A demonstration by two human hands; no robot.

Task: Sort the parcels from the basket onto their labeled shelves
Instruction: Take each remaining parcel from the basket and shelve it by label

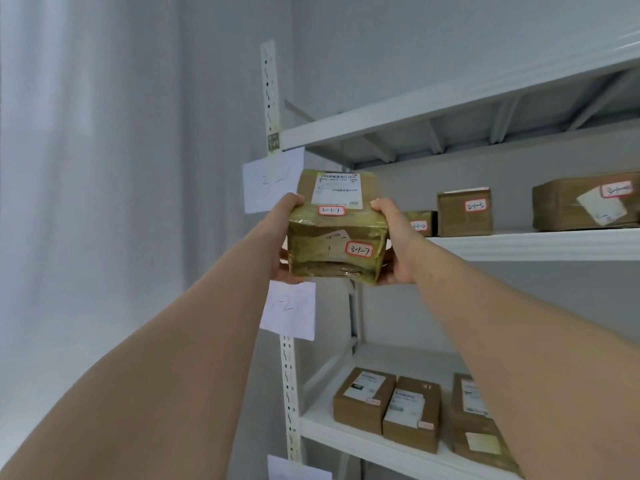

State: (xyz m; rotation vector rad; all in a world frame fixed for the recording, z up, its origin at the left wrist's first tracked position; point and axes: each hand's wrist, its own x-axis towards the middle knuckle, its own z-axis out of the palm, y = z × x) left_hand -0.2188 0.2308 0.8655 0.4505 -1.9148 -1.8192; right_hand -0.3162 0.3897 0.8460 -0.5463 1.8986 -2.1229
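I have the tape-wrapped brown cardboard parcel [337,228] clamped between both hands — my left hand [285,239] curled round its left side with the thumb over the top edge, my right hand [394,242] doing the same on the right, fingers tucked underneath. Neither hand has any slack; the parcel hangs wholly in my grip, raised at arm's length in front of the white metal shelving unit [533,244], touching no shelf.

From the head view, the parcel sits at the centre, its two red-edged stickers reading 3-1-7. At about ten o'clock from it a white paper sheet [272,183] on the perforated upright reads, faintly, something like 3-1; at six o'clock another sheet [289,310] ends in -2. At three o'clock, on the middle shelf, stand three brown parcels stickered 3-1-something — the small one [420,223] nearest my right hand.

I judge this the placing step: label read, tier matched. Next I need to carry the parcel rightward onto that middle shelf, in the bare stretch left of the small one, set it flat, then loosen both hands.
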